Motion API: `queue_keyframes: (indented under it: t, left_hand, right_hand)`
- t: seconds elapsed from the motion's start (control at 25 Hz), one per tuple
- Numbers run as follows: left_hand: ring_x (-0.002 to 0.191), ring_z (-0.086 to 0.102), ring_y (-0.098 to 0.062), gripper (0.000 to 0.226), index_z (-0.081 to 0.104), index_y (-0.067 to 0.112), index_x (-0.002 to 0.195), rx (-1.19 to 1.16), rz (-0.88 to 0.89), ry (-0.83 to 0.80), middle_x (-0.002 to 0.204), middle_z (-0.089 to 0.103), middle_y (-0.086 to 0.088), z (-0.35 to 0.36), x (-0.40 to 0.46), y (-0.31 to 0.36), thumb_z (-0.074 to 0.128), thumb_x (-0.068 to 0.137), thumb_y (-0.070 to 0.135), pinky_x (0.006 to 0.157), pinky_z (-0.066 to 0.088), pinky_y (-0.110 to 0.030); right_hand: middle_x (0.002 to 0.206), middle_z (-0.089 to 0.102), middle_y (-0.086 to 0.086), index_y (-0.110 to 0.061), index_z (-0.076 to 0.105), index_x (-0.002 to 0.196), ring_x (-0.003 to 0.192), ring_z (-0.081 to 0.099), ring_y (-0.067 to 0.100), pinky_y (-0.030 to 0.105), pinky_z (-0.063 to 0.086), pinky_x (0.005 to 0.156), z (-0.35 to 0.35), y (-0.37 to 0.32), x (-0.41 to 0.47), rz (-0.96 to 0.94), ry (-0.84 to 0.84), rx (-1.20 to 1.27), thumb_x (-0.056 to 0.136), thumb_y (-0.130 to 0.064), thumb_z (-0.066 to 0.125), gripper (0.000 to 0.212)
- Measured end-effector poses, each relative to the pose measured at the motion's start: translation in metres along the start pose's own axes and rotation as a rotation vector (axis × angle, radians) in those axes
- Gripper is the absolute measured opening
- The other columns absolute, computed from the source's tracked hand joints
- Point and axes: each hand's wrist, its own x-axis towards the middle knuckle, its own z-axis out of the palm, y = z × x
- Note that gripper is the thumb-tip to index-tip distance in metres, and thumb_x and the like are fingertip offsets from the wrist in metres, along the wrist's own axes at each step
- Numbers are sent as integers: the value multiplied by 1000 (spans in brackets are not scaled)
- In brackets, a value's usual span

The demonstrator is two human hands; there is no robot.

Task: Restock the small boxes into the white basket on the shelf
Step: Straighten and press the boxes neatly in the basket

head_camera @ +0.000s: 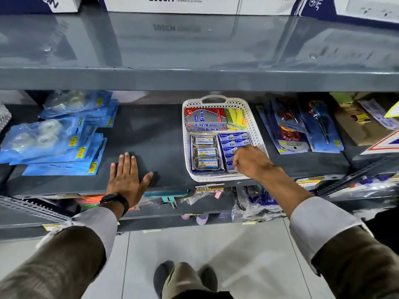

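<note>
We judge the small blue boxes (pixel 234 140) light and stiff — thin card that would dent under a hard squeeze, best pinched by their short sides. They lie in rows in the right half of the white basket (pixel 257 134) on the grey shelf (pixel 151 134), beside three clear-lidded tins (pixel 206 152). Our right hand (pixel 250 159) is curled over the nearest rows, fingers bent down among the boxes; whether it grips one we cannot tell — the knuckles hide it. Our left hand (pixel 127 178) lies flat and spread on bare shelf, holding nothing
</note>
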Motion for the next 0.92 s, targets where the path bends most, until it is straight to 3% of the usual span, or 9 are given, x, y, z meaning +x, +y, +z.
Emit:
queue_keyframes:
  t: [0.12,0.24,0.36,0.48,0.56,0.6,0.68,0.76,0.92]
  left_hand:
    - [159,-7,-26,103,5,8,162,-12,2,2,172,-1,-11,0,0,0,-11,87,78,127,-6,-46]
    - [158,-11,-26,102,0,8,161,-19,-6,-42,172,-6,-11,-5,0,0,-8,88,78,127,-9,-46]
    - [158,-7,-29,90,4,6,161,-95,-39,-122,172,-3,-15,-25,-2,8,16,98,69,128,-3,-49]
    - [150,33,-32,59,42,12,152,-396,36,40,161,39,-14,-63,-2,46,44,103,45,123,28,-46]
    - [126,58,-30,40,68,22,129,-475,209,214,134,68,-5,-90,0,90,48,99,39,105,46,-41]
    - [117,60,-28,37,74,25,118,-427,281,220,123,73,0,-101,2,112,48,97,41,98,48,-40]
    - [120,51,-25,39,75,26,112,-194,350,121,122,70,5,-115,6,143,48,93,48,97,44,-44]
    - [132,40,-26,45,71,29,123,19,344,-4,137,60,2,-117,8,157,50,92,54,103,38,-48]
    - [154,15,-34,55,55,33,143,77,285,-155,164,35,-3,-110,6,169,50,94,58,123,15,-61]
  right_hand:
    - [111,79,13,-8,79,106,97,76,29,46,61,94,-1,-11,1,-9,82,48,88,3,67,24]
    - [128,73,10,-13,73,126,107,74,27,42,58,100,0,-34,1,-143,195,218,92,-11,74,35]
    - [137,69,9,-17,68,134,115,70,25,40,53,102,6,-45,5,-191,125,239,89,-18,78,46]
    - [139,68,11,-15,66,137,119,69,27,40,52,104,5,-44,8,-139,75,242,85,-20,82,54]
    - [134,70,13,-12,67,135,116,70,29,42,55,104,4,-41,7,-86,37,246,82,-20,85,57]
    - [128,72,14,-11,68,132,111,71,29,42,56,101,4,-40,7,-70,20,232,81,-22,86,55]
    - [115,76,13,-10,72,122,99,73,28,40,59,94,3,-38,9,-66,6,200,82,-24,86,45]
    - [111,76,11,-11,74,116,96,72,27,39,59,92,2,-35,10,-85,15,171,85,-23,83,34]
    - [118,71,10,-14,73,119,108,67,29,43,53,98,3,-24,13,-157,-12,58,91,-13,72,28]
